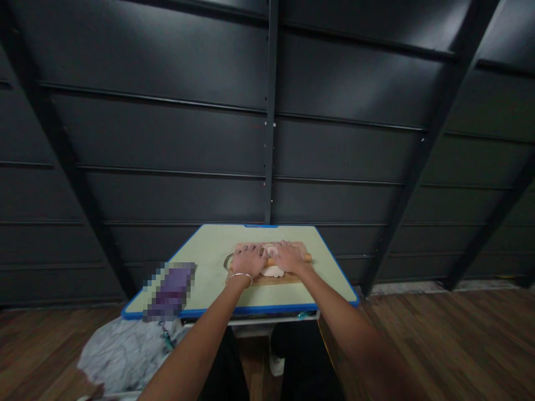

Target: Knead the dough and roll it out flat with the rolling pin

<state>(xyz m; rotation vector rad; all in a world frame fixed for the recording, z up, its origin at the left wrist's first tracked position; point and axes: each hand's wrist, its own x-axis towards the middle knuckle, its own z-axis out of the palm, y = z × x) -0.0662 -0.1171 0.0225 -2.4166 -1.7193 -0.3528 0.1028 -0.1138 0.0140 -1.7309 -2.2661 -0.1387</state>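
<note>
A wooden rolling pin (pixel 308 258) lies crosswise over a wooden cutting board (pixel 292 278). Pale, flattened dough (pixel 273 272) shows on the board in front of the pin and behind it. My left hand (pixel 249 260) is closed over the pin's left part, with a thin bracelet at the wrist. Over the right part rests my right hand (pixel 288 257), its fingers bent forward around the top of the pin. Both palms hide much of the pin and some of the dough. A curved metal handle (pixel 228 260) sticks out at the board's left side.
The board stands on a pale yellow tabletop (pixel 209 292) with a blue rim. A blurred purple item (pixel 171 289) lies at its left edge. Crumpled light cloth (pixel 125 353) sits below left. A dark panelled wall (pixel 188 139) rises behind the table.
</note>
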